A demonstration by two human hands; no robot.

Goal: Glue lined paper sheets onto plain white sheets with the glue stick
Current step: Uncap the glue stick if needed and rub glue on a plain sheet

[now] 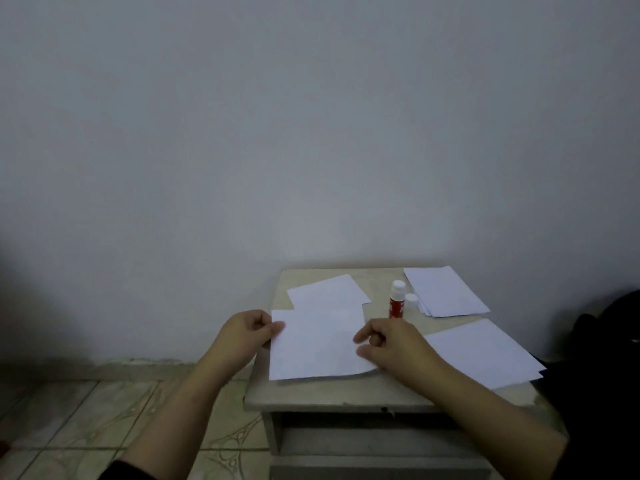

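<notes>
A white sheet [318, 344] lies near the front of the small table [332, 396]. My left hand [246, 332] pinches its left edge, thumb on top. My right hand [388, 344] holds its right edge with curled fingers. Another white sheet [325, 291] lies partly under it, farther back. A red glue stick [397, 299] stands upright behind my right hand, its white top showing, and a small white cap [411, 299] sits beside it. No lines are visible on any sheet.
A stack of white sheets [445, 291] lies at the table's back right. More white sheets [485, 351] lie at the right front, overhanging the edge. A dark object [609, 327] sits right of the table. Tiled floor [104, 410] lies to the left.
</notes>
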